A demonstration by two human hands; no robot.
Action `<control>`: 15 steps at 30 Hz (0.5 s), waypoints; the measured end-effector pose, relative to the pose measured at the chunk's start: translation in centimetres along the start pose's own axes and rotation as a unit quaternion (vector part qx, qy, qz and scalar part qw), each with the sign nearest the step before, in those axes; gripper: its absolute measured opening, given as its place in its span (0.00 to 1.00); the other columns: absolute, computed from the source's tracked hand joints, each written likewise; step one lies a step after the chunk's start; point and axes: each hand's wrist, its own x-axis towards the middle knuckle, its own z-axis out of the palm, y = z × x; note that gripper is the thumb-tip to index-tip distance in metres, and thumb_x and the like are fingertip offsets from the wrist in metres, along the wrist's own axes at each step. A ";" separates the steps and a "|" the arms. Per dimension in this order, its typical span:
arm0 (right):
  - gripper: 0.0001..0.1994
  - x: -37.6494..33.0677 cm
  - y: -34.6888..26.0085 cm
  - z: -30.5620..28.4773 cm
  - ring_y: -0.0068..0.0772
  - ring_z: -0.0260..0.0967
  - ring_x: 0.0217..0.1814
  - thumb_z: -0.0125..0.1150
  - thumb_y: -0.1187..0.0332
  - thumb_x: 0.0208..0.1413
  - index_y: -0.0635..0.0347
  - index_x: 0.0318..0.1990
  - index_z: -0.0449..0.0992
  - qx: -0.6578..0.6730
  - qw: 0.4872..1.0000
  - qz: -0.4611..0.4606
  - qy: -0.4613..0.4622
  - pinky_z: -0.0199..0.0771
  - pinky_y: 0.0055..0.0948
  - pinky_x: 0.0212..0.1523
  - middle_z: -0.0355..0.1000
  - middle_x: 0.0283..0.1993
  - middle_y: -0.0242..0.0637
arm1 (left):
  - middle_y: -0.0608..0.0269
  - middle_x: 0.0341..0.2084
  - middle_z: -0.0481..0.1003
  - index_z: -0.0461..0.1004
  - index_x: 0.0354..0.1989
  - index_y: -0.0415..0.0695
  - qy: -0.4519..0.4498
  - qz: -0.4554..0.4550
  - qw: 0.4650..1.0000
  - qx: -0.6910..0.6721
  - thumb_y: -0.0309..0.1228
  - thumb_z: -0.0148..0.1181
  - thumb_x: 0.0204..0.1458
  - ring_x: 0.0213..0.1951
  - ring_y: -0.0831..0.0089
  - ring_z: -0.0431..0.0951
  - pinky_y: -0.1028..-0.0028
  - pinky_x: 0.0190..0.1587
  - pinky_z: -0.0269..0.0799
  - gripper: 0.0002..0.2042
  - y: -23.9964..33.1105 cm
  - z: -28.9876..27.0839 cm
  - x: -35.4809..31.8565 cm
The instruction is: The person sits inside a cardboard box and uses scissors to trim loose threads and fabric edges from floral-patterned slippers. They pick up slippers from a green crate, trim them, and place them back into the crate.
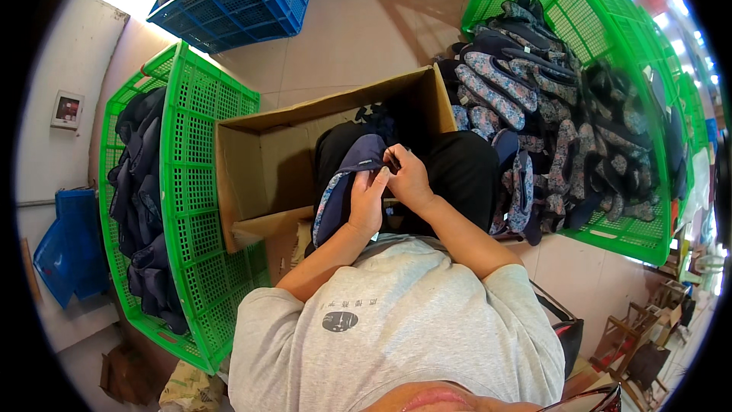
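Observation:
Over my lap I hold a dark navy shoe upper with a floral patterned lining. My left hand grips its edge from below, fingers curled into the fabric. My right hand pinches the top rim of the same piece, right beside the left hand. Just beyond my hands stands an open cardboard box, with a dark piece lying at its far side. My black trousers show under the hands.
A green plastic crate on my left holds dark navy pieces. A larger green crate on my right is piled with several navy and floral uppers. A blue crate stands farther off on the tiled floor.

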 end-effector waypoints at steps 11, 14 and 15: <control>0.12 -1.3 0.0 -1.8 0.35 0.69 0.32 0.69 0.67 0.44 0.59 0.35 0.75 0.058 0.998 -0.003 0.001 0.71 0.31 0.34 0.71 0.30 0.39 | 0.62 0.36 0.77 0.74 0.38 0.39 0.012 -0.028 0.999 0.024 0.28 0.57 0.58 0.38 0.75 0.76 0.76 0.43 0.71 0.06 -1.6 -1.2 0.4; 0.12 -1.7 0.6 -2.1 0.43 0.72 0.37 0.67 0.63 0.46 0.57 0.36 0.75 0.036 0.999 -0.026 -0.019 0.72 0.38 0.37 0.73 0.34 0.41 | 0.66 0.32 0.76 0.75 0.35 0.41 0.014 -0.011 0.997 0.075 0.29 0.56 0.60 0.34 0.79 0.75 0.77 0.35 0.70 0.06 -1.6 -0.8 0.0; 0.12 -1.7 1.4 -1.7 0.45 0.71 0.36 0.67 0.63 0.47 0.56 0.35 0.73 0.043 0.998 -0.037 -0.034 0.72 0.38 0.36 0.73 0.32 0.40 | 0.63 0.36 0.76 0.74 0.37 0.38 0.020 0.031 0.996 0.083 0.29 0.55 0.62 0.38 0.76 0.76 0.76 0.41 0.71 0.07 -3.6 -2.9 0.7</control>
